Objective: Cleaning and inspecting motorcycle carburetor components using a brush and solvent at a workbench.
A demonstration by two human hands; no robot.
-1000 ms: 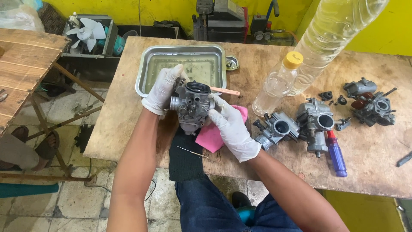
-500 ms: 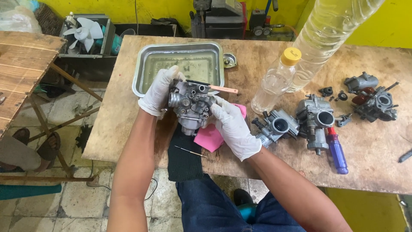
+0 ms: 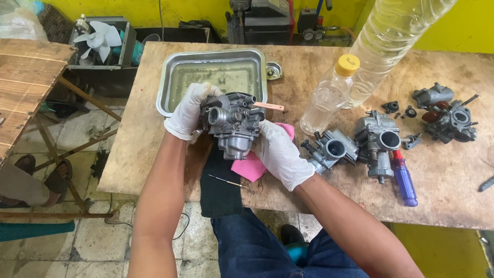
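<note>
Left hand: my gloved left hand [image 3: 188, 110] grips the carburetor [image 3: 232, 123] from its left side, fingers curled over the top edge.
Right hand: my gloved right hand [image 3: 278, 152] clasps the same carburetor from its right and lower side.
Carburetor place: I hold it raised just above the worktop [image 3: 154, 149], at the near edge of the metal tray [image 3: 164, 87] and above a pink cloth [image 3: 249, 167].
Carburetor pointing: its round throat opening faces left, toward my left hand; the bowl end hangs down toward me, so its long axis runs roughly top to bottom.
Behind it: a thin pink stick [image 3: 268, 106] lies just past the carburetor.
On my right: a clear bottle with a yellow cap [image 3: 329, 98], two more carburetors [image 3: 334, 149] [image 3: 378, 141], and a blue tool [image 3: 404, 180] on the worktop.
Near edge: a dark cloth [image 3: 218, 185] hangs over it, a thin pin [image 3: 226, 181] lying on top.
</note>
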